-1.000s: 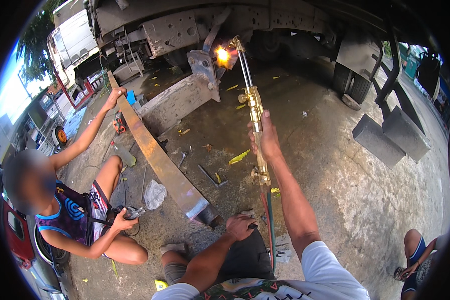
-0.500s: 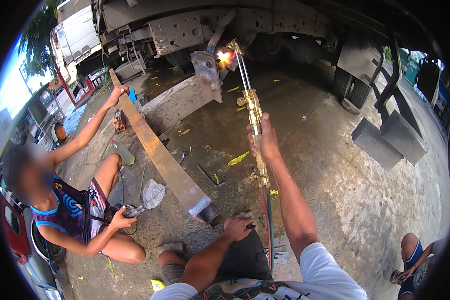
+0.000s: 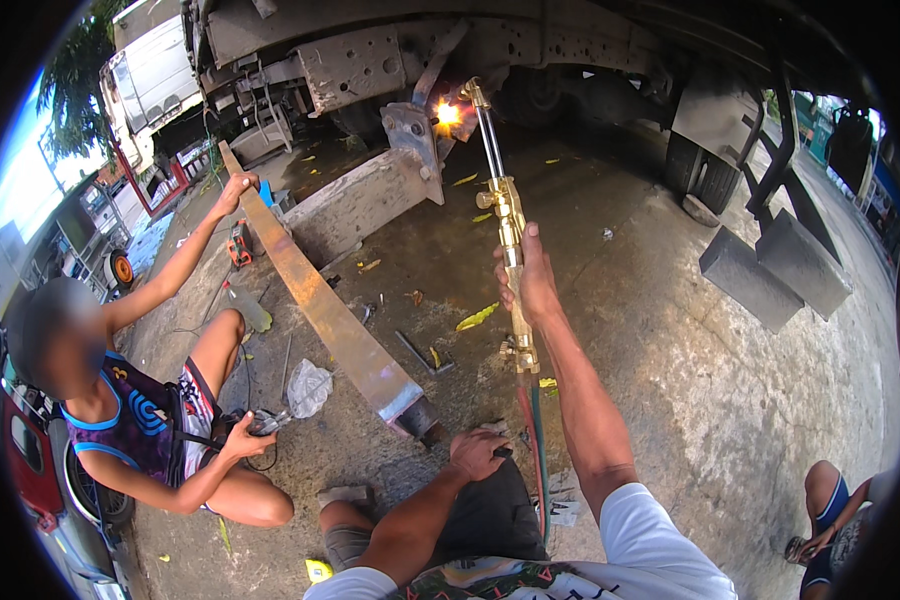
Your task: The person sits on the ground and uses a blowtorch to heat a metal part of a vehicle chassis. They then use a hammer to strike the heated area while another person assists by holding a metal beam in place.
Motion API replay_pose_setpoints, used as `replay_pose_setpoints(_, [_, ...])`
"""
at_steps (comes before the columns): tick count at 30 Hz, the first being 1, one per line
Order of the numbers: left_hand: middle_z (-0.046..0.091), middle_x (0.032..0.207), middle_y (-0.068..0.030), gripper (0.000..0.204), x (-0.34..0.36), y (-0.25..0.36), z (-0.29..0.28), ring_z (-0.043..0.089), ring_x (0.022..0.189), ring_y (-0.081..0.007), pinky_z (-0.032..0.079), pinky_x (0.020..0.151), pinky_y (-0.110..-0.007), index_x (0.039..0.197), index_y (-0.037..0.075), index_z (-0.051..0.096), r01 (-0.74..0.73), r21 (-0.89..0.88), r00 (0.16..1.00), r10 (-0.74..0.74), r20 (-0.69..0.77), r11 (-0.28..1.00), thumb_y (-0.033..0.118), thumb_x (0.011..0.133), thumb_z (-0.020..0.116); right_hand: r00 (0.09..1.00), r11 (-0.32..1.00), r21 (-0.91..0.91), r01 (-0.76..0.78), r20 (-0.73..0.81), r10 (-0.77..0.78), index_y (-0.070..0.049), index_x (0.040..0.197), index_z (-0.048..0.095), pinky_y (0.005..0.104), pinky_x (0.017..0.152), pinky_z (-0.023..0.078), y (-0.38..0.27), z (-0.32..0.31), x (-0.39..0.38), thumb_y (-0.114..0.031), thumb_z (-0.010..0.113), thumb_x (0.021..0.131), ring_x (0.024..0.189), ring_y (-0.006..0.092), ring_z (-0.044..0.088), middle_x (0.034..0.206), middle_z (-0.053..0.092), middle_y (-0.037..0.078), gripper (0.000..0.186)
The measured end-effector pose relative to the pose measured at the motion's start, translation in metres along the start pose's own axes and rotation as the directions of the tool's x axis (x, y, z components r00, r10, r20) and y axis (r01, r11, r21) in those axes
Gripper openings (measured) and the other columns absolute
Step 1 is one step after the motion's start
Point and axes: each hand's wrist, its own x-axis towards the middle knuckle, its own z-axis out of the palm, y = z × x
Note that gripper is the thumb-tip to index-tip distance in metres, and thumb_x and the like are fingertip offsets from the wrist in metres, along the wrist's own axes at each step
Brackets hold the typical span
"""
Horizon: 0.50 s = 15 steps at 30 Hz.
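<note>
My right hand (image 3: 526, 275) is wrapped round the brass body of a cutting torch (image 3: 510, 222), which points up and away from me. At its angled tip a bright orange glow (image 3: 448, 114) burns beside a bolt on a steel bracket plate (image 3: 413, 140) under the truck. Red and green hoses (image 3: 533, 420) run down from the torch's near end. Near my knee my left hand (image 3: 478, 453) is closed, a small dark thing poking out of it that I cannot make out. Just beyond lies the near end of a long rusty steel beam (image 3: 330, 320).
A crouching person (image 3: 135, 420) at the left steadies the beam's far end with one hand. A truck frame (image 3: 350, 70) spans the top. An L-shaped wrench (image 3: 422, 353), a plastic bottle (image 3: 248, 308) and an orange-black tool (image 3: 239, 244) lie about. Steel blocks (image 3: 755, 278) stand right; another person (image 3: 830, 520) sits lower right.
The glow at the bracket looks larger and brighter. The torch tip has shifted very slightly to the right; both hands keep their grips.
</note>
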Motion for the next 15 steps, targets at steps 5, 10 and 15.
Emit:
replay_pose_setpoints(5, [0.070, 0.108, -0.0091, 0.036, -0.002, 0.004, -0.003, 0.063, 0.111, -0.0338, 0.051, 0.093, -0.049, 0.109, 0.018, 0.070, -0.006, -0.006, 1.000, 0.006, -0.023, 1.000, 0.022, 0.073, 0.074, 1.000, 1.000, -0.027, -0.008, 0.009, 0.008, 0.003, 0.098, 0.057, 0.0266, 0.038, 0.036, -0.001, 0.003, -0.005, -0.077, 0.026, 0.099, 0.041, 0.0098, 0.043, 0.059, 0.047, 0.001, 0.085])
replay_pose_setpoints(10, [0.070, 0.108, -0.0086, 0.035, -0.012, 0.004, 0.007, 0.063, 0.114, -0.0331, 0.050, 0.095, -0.049, 0.109, 0.019, 0.071, 0.001, -0.007, 0.999, -0.001, -0.034, 1.000, 0.024, 0.074, 0.072, 1.000, 0.999, -0.035, -0.014, 0.011, 0.014, 0.003, 0.100, 0.058, 0.0263, 0.039, 0.035, 0.007, 0.005, -0.014, -0.076, 0.027, 0.099, 0.042, 0.0097, 0.043, 0.059, 0.047, 0.001, 0.086])
replay_pose_setpoints(15, [0.069, 0.126, -0.0065, 0.047, -0.008, 0.004, 0.005, 0.057, 0.128, -0.0282, 0.043, 0.108, -0.044, 0.124, 0.020, 0.069, 0.076, 0.033, 0.988, -0.080, 0.129, 0.997, 0.029, 0.078, 0.074, 1.000, 0.999, -0.045, -0.026, 0.015, 0.027, 0.003, 0.100, 0.058, 0.0261, 0.038, 0.035, 0.007, 0.004, -0.016, -0.076, 0.027, 0.099, 0.042, 0.0096, 0.043, 0.059, 0.046, 0.001, 0.085])
